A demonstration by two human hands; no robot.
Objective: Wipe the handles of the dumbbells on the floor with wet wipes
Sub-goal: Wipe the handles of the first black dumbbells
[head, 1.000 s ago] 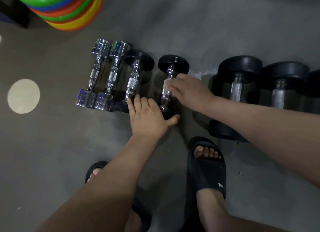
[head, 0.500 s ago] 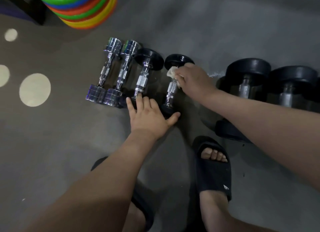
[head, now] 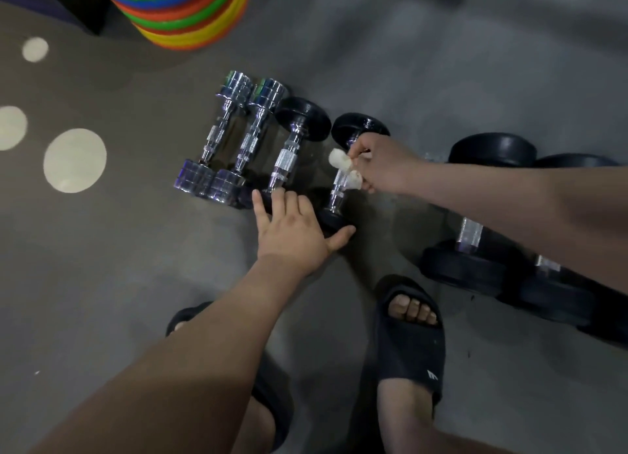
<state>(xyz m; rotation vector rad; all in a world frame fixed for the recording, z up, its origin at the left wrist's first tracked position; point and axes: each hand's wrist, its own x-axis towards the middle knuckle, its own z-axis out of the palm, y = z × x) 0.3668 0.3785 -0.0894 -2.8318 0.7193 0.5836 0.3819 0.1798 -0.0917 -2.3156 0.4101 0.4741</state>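
Head view: on the floor (head: 441, 63) lie two chrome dumbbells (head: 217, 137), two small black-ended dumbbells (head: 287, 158) and two large black dumbbells (head: 470, 233). The left hand (head: 292, 229) rests flat, fingers spread, on the small pair's near ends. The right hand (head: 384, 165) pinches one wet wipe (head: 343, 165) against the fourth dumbbell's handle (head: 339, 185).

Nothing fancy here: left hand (head: 292, 236) and right hand (head: 384, 166) are both bare, and the arms are bare right up to the frame edge. On the feet are chunky black slides. The right slide (head: 411, 348) has one wide strap, an open front with toes (head: 413, 309) poking out, and a tiny white logo (head: 432, 375) on its outer side. The left slide (head: 185, 314) is mostly hidden behind the left forearm (head: 204, 351). Shins are bare too.
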